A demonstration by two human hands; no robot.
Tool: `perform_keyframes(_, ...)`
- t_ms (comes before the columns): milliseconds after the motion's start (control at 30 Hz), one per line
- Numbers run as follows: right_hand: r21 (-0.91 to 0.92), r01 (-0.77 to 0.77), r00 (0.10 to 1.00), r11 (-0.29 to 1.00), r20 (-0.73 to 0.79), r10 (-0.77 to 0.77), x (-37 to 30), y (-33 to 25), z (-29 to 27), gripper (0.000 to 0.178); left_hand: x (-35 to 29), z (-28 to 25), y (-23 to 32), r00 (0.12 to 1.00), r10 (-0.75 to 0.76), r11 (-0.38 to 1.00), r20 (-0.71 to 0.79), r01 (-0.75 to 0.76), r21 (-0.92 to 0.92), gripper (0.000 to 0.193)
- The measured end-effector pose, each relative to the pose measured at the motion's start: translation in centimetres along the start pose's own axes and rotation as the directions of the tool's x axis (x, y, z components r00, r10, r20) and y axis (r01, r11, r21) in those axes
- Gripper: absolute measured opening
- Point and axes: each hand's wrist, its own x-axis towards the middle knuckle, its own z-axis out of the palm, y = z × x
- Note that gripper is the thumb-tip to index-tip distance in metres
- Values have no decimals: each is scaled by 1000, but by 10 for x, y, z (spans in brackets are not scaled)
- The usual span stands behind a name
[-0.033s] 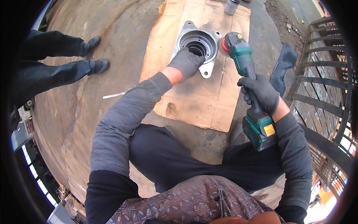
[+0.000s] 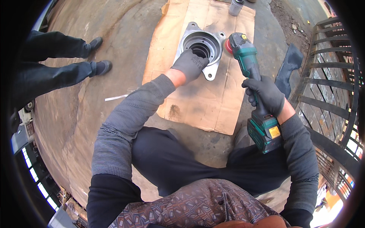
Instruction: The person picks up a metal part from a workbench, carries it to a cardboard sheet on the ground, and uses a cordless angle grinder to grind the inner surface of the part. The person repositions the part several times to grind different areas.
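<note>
A round silver metal housing with bolt-holed corner lugs and a dark stepped bore lies on a flattened cardboard sheet. My left hand, in a dark grey glove, is closed over its near-left rim; the fingertips are hidden inside the bore. In my gloved right hand is a green and black cordless angle grinder, held by its handle with the battery end toward me. Its red disc is at the housing's right side, close to a lug. Whether the two touch, I cannot tell.
A spray can stands at the cardboard's far edge. A black flat piece lies to the right, beside a dark barred metal frame. At left are another person's legs. A white strip lies on the ground.
</note>
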Motion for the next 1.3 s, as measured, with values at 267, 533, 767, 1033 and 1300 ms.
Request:
perform_keyframes(267,-7,37,999,999,-5,-38,14,-20,6,30,-7,21,-1,991,21,1000,-135,-21,3,13)
perform_keyframes(533,-19,76,997,997,7,-76,28,-34,17,27,-14,29,1,975,47,998,-216,-53,-24,10)
perform_keyframes(767,-49,98,995,994,1,-98,36,-38,27,34,-18,29,2,974,70,997,-216,-78,-27,10)
perform_keyframes(1033,-51,43,997,998,-63,-46,29,-29,21,29,-15,29,-2,987,22,1000,-161,-25,-16,13)
perform_keyframes(1300,-10,65,998,998,-2,-65,28,-23,15,29,-21,29,-1,983,59,996,-174,-70,-57,23)
